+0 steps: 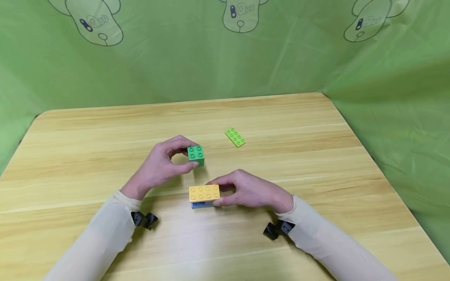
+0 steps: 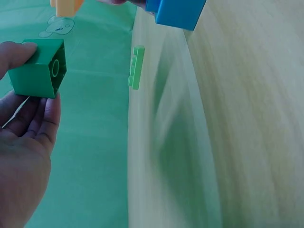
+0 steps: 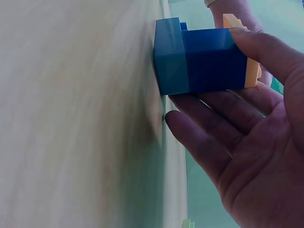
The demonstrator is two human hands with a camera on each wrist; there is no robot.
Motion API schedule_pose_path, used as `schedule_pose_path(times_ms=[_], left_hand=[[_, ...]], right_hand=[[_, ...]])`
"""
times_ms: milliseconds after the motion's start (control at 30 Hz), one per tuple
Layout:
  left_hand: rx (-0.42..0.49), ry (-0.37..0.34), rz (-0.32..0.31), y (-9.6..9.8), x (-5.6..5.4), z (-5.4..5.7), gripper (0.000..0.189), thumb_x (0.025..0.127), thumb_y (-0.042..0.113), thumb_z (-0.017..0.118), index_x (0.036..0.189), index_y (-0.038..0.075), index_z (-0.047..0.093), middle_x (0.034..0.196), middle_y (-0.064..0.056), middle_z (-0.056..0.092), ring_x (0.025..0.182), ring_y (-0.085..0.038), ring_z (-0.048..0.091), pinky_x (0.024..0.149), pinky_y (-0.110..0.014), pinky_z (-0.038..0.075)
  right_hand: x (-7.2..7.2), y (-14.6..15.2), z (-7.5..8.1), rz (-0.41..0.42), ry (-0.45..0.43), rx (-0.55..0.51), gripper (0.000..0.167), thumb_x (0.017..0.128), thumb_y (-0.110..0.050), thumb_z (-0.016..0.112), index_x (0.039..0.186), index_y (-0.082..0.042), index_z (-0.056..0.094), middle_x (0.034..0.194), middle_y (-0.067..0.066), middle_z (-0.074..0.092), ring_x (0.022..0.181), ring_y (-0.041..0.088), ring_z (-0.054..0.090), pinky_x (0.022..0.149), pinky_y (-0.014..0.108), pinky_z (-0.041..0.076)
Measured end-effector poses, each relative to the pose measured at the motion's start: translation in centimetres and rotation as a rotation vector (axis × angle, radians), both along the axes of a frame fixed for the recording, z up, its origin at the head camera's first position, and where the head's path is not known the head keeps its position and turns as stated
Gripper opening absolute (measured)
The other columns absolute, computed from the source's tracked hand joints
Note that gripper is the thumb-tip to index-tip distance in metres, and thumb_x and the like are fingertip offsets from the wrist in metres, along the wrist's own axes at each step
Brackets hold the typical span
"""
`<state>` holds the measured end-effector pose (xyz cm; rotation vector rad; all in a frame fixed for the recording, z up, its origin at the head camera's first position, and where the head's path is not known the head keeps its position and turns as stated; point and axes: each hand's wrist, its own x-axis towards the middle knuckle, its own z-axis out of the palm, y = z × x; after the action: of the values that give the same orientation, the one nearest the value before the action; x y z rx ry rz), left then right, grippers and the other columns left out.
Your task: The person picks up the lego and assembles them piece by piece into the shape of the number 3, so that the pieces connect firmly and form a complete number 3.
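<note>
My left hand (image 1: 158,164) pinches a green two-by-two toy brick (image 1: 195,155) between thumb and fingers, held above the table with studs up. Its hollow underside shows in the left wrist view. To the right and nearer me, my right hand (image 1: 252,191) grips a small stack by its right end. A yellow-orange plate (image 1: 204,193) with two rows of studs tops this stack. Below the plate come a dark blue brick (image 3: 213,59) and a lighter blue brick (image 3: 171,59), close over the wood. In the right wrist view, the thumb lies on the dark blue brick.
A flat lime-green studded plate (image 1: 235,137) lies on the wooden table (image 1: 299,148), beyond both hands. Green cloth (image 1: 175,66) with printed bear faces hangs behind the table and along its right side. Small black devices (image 1: 145,220) are fixed at both wrists.
</note>
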<state>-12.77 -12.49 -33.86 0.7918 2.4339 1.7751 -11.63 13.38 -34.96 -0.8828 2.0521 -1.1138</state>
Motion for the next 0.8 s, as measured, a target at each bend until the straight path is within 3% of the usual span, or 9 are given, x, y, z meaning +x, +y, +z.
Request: schedule_pose_path(times_ms=[167, 367, 800], left_hand=[[-0.038, 0.023, 0.016, 0.0, 0.7, 0.7, 0.036, 0.081, 0.007, 0.081, 0.115, 0.011, 0.070, 0.105, 0.004, 0.064, 0.097, -0.016, 0.060, 0.095, -0.039, 0.049], [-0.031, 0.029, -0.020, 0.4, 1.6, 1.3, 0.036, 0.080, 0.005, 0.082, 0.114, 0.011, 0.070, 0.105, 0.004, 0.065, 0.096, -0.015, 0.061, 0.093, -0.035, 0.049], [-0.021, 0.081, -0.061, 1.1, 2.9, 2.0, 0.038, 0.079, 0.004, 0.082, 0.114, 0.012, 0.070, 0.106, 0.007, 0.065, 0.096, -0.015, 0.061, 0.090, -0.038, 0.051]], right_hand=[[0.1, 0.0, -0.2, 0.008, -0.002, -0.020, 0.041, 0.088, -0.026, 0.076, 0.126, -0.015, 0.066, 0.116, -0.012, 0.068, 0.112, 0.007, 0.060, 0.097, 0.033, 0.048], [-0.1, 0.1, -0.2, 0.006, 0.003, -0.020, 0.039, 0.088, -0.023, 0.077, 0.125, -0.014, 0.067, 0.114, -0.012, 0.068, 0.111, 0.007, 0.060, 0.094, 0.032, 0.050], [0.0, 0.0, -0.1, 0.017, -0.009, -0.026, 0.038, 0.089, -0.022, 0.075, 0.125, -0.013, 0.066, 0.114, -0.011, 0.068, 0.109, 0.009, 0.062, 0.094, 0.032, 0.050]])
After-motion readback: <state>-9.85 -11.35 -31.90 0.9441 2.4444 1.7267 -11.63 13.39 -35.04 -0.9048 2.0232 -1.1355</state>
